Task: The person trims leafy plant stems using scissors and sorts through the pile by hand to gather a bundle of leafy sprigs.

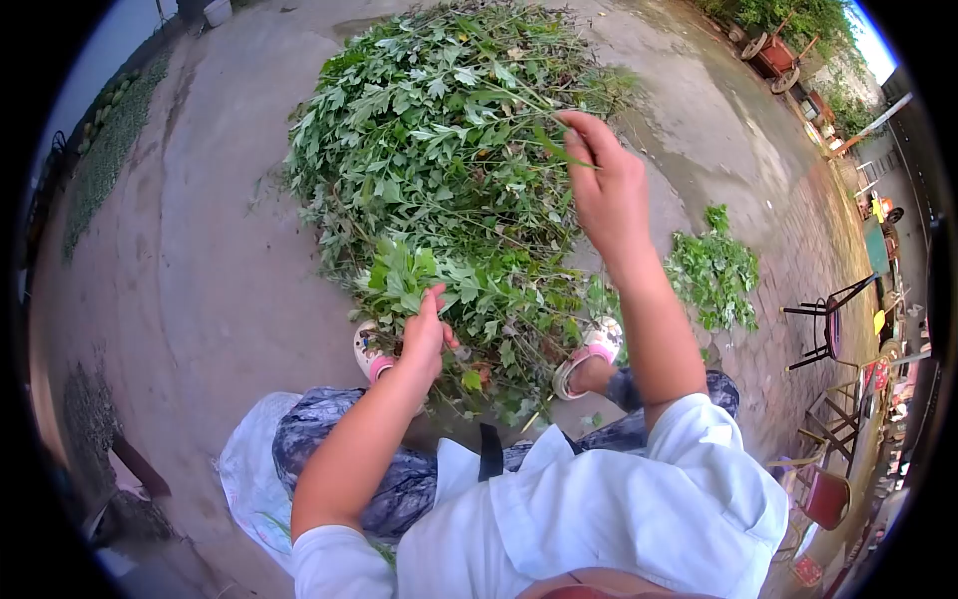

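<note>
A large heap of leafy green cut stems (429, 150) lies on the ground in front of me. My left hand (426, 334), at the heap's near edge, is closed around a bunch of green leaves (399, 275). Out over the heap's right side, my right hand (604, 175) pinches a thin green stem (529, 100) between thumb and fingers; its far end overlaps the heap. The palm side of my right hand is hidden.
A smaller pile of leaves (714, 270) lies right of the heap. My feet in white and pink clogs (599, 349) flank the heap's near end. A white bag (254, 464) is beside my left leg. Chairs (828, 324) stand at the far right.
</note>
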Tool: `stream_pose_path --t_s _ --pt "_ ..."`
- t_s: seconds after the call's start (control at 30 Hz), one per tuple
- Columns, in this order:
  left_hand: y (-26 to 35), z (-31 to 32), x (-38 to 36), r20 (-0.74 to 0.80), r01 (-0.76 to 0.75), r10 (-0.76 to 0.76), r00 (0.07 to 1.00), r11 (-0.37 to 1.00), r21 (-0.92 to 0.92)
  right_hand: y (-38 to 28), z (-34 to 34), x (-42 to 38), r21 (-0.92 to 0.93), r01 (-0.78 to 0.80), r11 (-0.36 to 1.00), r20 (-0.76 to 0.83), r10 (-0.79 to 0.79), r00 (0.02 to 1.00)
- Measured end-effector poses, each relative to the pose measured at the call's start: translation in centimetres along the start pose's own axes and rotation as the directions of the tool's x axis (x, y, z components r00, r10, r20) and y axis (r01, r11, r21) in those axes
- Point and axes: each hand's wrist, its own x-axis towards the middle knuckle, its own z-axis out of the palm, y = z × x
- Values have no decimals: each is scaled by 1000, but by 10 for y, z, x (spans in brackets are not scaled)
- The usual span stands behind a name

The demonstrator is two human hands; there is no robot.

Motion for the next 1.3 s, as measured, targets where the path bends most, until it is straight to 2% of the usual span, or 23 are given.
stream_pose_path --t_s 0.03,0.1,0.17,0.2,0.27,0.33,0.4,0.43,0.5,0.57,0.6,0.63,0.67,0.7,0.73,0.77,0.83,0.9,1.0,1.1,1.13,1.23,1.3 --pt "-2 -1 -1 -1 14 -14 1000 1000 23 -28 17 -5 -3 186 982 -27 -187 982" --pt "-9 -8 8 9 0 0 1000 1000 32 -88 57 -29 64 396 916 101 -401 910" --pt "-8 -14 9 28 -97 96 995 993 73 -156 91 -71 170 591 788 225 -615 756" --pt "3 -10 -5 42 -115 113 993 992 41 -189 110 -99 413 615 672 154 -717 680" --pt "9 -11 -12 19 -116 117 993 992 -52 -254 131 -161 680 603 418 92 -864 495" --pt "15 -14 -21 4 -128 129 992 989 -67 -302 142 -218 856 504 115 45 -988 148" --pt "20 -18 -28 6 -163 165 986 977 -137 -316 128 -242 913 397 -95 -116 -993 28" --pt "21 -22 -30 6 -166 168 986 977 -136 -315 128 -243 912 400 -97 -118 -993 27" --pt "23 -29 -34 -8 -162 163 987 974 -159 -310 128 -238 984 172 49 40 -998 52" --pt "22 -39 -35 -5 -170 171 985 972 -160 -285 130 -192 924 164 345 326 -936 134" --pt "21 -44 -35 -9 -168 169 986 972 -166 -262 149 -173 902 189 389 306 -882 358" --pt "21 -48 -35 -10 -169 169 986 971 -172 -235 152 -137 791 234 565 435 -789 435" --pt "16 -52 -24 -57 -192 185 981 972 -138 -203 159 -106 697 170 697 466 -620 631" --pt "15 -52 -23 -59 -191 182 981 958 -216 -163 180 -80 534 232 813 392 -482 784" --pt "14 -52 -23 -61 -189 179 982 938 -292 -118 196 -54 352 167 921 370 -301 879" --pt "25 -49 -36 -50 -155 148 988 964 -215 -71 204 -33 130 88 988 360 -130 924" --pt "31 -41 -43 -14 -153 154 988 961 -230 24 221 -12 -175 19 984 251 26 968" --pt "35 -34 -49 70 -107 129 989 959 -263 92 225 -2 -505 143 851 360 57 931" --pt "35 -30 -45 81 -88 111 991 965 -249 130 217 4 -704 322 633 503 125 855" --pt "31 -32 -40 79 -77 98 992 967 -242 155 215 6 -689 310 655 583 246 774" --pt "30 -32 -39 77 -83 104 992 968 -238 155 207 8 -601 279 749 572 159 805" --pt "26 -34 -37 69 -90 109 992 968 -234 138 171 31 -178 238 955 351 -164 922" --pt "23 -38 -34 63 -93 110 992 968 -234 95 129 47 370 -38 928 230 -52 972"
